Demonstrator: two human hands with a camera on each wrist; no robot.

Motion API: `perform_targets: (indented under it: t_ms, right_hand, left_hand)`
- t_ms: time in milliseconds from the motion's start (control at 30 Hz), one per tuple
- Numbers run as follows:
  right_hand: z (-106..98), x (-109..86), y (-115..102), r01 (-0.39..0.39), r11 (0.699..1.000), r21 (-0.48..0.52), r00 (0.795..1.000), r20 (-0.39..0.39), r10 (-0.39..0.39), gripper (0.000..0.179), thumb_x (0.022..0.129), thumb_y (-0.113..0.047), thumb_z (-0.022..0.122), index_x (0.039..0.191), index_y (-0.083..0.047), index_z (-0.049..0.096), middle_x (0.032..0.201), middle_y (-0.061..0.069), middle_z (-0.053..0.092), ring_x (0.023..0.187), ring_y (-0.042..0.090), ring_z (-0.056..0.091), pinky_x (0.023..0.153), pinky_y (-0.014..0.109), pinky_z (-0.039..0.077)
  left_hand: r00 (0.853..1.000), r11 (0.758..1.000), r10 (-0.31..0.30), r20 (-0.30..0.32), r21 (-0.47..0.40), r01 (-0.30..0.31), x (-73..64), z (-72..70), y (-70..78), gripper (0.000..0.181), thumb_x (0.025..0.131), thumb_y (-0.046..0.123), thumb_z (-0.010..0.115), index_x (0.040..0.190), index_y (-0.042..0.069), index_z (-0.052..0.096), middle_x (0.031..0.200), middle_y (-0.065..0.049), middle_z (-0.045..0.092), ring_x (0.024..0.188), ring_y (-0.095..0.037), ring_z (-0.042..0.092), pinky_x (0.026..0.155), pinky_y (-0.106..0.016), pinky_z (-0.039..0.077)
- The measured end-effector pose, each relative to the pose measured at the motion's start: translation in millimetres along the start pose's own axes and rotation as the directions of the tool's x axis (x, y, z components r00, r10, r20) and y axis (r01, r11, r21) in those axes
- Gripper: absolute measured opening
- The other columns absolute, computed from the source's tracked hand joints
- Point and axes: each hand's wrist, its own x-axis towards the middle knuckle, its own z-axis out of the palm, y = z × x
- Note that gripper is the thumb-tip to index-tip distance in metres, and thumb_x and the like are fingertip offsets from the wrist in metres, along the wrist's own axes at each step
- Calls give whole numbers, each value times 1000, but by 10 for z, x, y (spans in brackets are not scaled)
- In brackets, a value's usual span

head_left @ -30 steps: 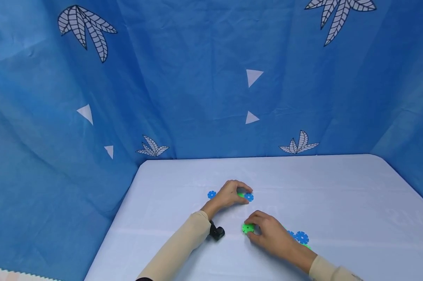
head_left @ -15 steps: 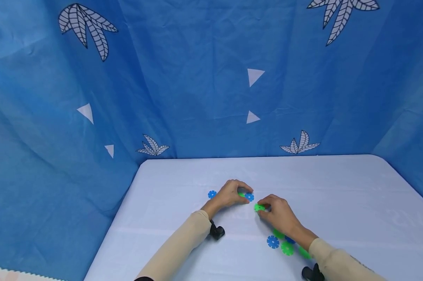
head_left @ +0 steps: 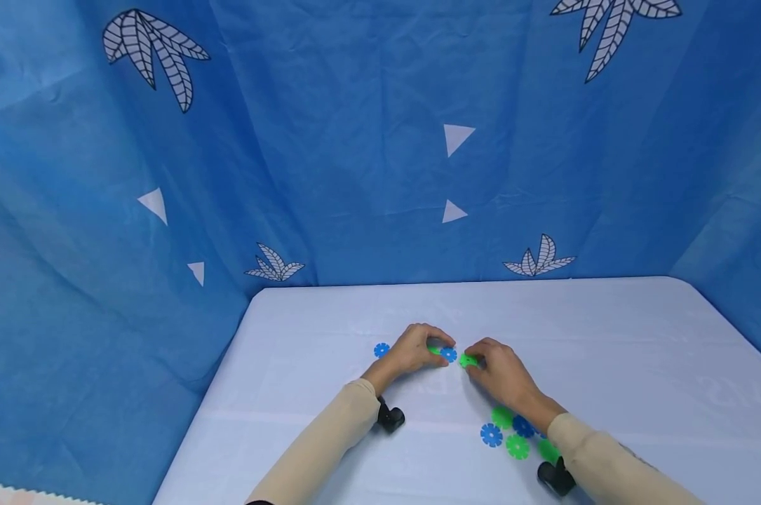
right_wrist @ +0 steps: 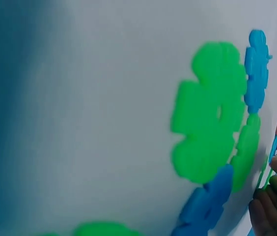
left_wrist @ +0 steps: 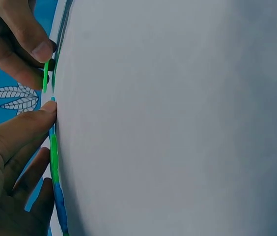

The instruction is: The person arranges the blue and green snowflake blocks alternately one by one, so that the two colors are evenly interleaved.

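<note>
My left hand (head_left: 413, 348) holds a blue notched, flower-shaped plastic disc (head_left: 448, 355) between thumb and fingers, flat against the table. A green disc (head_left: 433, 350) adjoins it, partly behind the hand, and another blue disc (head_left: 381, 349) shows past the wrist. Edge-on in the left wrist view, green (left_wrist: 55, 157) and blue (left_wrist: 60, 209) discs run in a row under that hand. My right hand (head_left: 503, 375) pinches a green disc (head_left: 468, 360) just right of the held blue one, a small gap between them. That disc (left_wrist: 45, 77) stands slightly above the table in the left wrist view.
Loose green (head_left: 517, 447) and blue (head_left: 491, 435) discs lie near the right forearm; the right wrist view shows them close up, including a large green disc (right_wrist: 209, 113). A black wrist device (head_left: 391, 418) hangs under the left sleeve. A blue patterned curtain (head_left: 380, 161) borders the white table (head_left: 607, 337).
My right hand has carried the green disc up and to the right, then close beside the blue disc, uncovering the loose discs. The left hand has stayed in place.
</note>
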Motion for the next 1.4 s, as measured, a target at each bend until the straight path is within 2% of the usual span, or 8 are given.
perform_targets:
  t_ms: [367, 767, 1067, 1400]
  right_hand:
    - [-4, 102, 23, -9, 1000, -28, 1000, 22, 9, 27, 83, -8, 77, 109, -1, 72, 108, 12, 68, 98, 28, 65, 89, 47, 53]
    - [26, 97, 25, -9, 999, -47, 1000, 20, 10, 28, 83, -7, 78, 110, -1, 72, 112, 15, 67, 105, 33, 64, 92, 49, 51]
    - [24, 96, 10, 1, 999, -40, 1000, 14, 0, 29, 82, -6, 78, 109, 0, 71, 109, 14, 67, 100, 31, 65, 89, 47, 53]
    - [39, 115, 14, 4, 999, -42, 1000, 15, -3, 29, 84, -5, 77, 111, 1, 71, 111, 15, 67, 102, 31, 64, 89, 46, 53]
  left_hand:
    - [999, 999, -35, -6, -5, 35, 23, 2, 14, 32, 78, 11, 84, 109, 15, 77, 108, 10, 71, 116, -10, 57, 104, -31, 41]
    - [1000, 1000, -22, -16, 3, 22, 35, 28, -17, 32, 78, 12, 84, 108, 17, 77, 108, 11, 71, 115, -10, 57, 103, -30, 41]
    - [999, 1000, -29, -24, -6, 29, 25, 21, -7, 32, 78, 11, 84, 108, 16, 77, 109, 10, 71, 116, -11, 57, 102, -30, 42]
    - [999, 999, -34, -24, 7, 34, 14, 27, 1, 31, 78, 12, 84, 108, 18, 77, 110, 10, 70, 117, -11, 56, 103, -31, 41]
